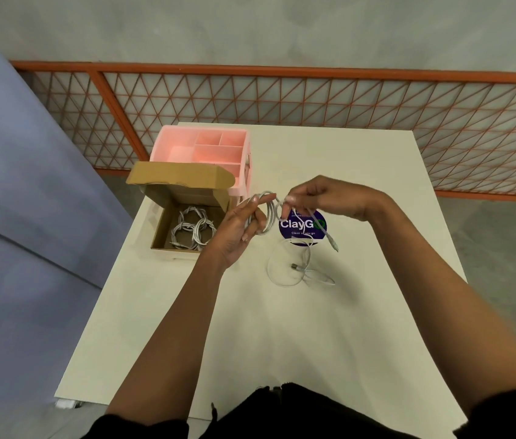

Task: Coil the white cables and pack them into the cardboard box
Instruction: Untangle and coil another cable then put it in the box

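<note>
Cardboard box (198, 196): left edge of the surface, flap up, coiled white cables (192, 229) inside.
Pink organizer (206, 150): far left corner, touching the box.
Your left grip (237, 231): fingers curled round a part-wound white cable (268, 217), held above the surface.
Your right grip (323, 194): pinching that cable's strand.
Loose cable (295, 266): mid-surface, just beside the purple sticker (294, 224).

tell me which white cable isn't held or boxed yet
The loose cable on the table by the sticker. The left hand and right hand hold a second cable; the coiled cables lie in the box.
</note>
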The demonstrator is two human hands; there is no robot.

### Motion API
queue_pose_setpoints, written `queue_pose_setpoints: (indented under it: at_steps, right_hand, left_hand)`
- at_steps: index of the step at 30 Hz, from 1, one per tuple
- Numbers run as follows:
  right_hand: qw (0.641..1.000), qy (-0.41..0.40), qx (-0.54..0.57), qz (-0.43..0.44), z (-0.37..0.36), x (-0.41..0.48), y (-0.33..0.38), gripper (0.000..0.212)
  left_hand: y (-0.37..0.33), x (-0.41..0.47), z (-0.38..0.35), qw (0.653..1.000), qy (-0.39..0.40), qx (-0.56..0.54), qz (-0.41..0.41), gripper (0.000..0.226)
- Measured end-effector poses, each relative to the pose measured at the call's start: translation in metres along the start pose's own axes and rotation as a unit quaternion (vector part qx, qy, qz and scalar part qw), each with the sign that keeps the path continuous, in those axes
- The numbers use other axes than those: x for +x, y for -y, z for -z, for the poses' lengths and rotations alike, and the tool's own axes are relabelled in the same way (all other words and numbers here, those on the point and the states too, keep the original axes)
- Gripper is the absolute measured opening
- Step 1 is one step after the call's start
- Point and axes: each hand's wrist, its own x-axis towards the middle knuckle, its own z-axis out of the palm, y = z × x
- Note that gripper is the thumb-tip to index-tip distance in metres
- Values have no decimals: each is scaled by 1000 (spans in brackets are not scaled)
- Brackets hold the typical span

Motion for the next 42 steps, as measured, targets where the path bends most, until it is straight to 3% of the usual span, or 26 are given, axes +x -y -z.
queue_pose_setpoints:
  at_steps: [4,8,11,18,24,28,35,38,42]
  right_hand:
    - [983,-181,27,-1,10,6,-6,28]
    - [936,-336,101,-16,12,19,-21,28]
    - [905,-376,199,-24,7,27,-28,32]
    - [855,-349,373,-85,-6,31,-38,34]
    - [904,-183,366,-123,-27,34,-36,19]
    - [933,-153,298,-132,-34,34,-31,5]
    - [960,-79,230,-140,-32,33,-30,37]
    - [966,-49,231,-102,-30,29,-29,27]
    - [976,-62,204,-51,-32,26,-28,42]
  left_hand:
    - [0,-3,2,996,34,-81,23,32]
    - [-2,-5,1,982,103,-147,59,32]
    - [-4,-5,-3,972,143,-169,80,32]
    - [-7,-4,-4,956,209,-174,114,32]
    - [-6,-3,-5,964,194,-145,114,31]
    - [-2,-3,-2,979,141,-90,115,37]
    - [4,-2,-6,995,60,-13,82,36]
    - [3,-1,-7,997,38,-31,59,36]
    - [-1,0,-9,998,24,-47,45,37]
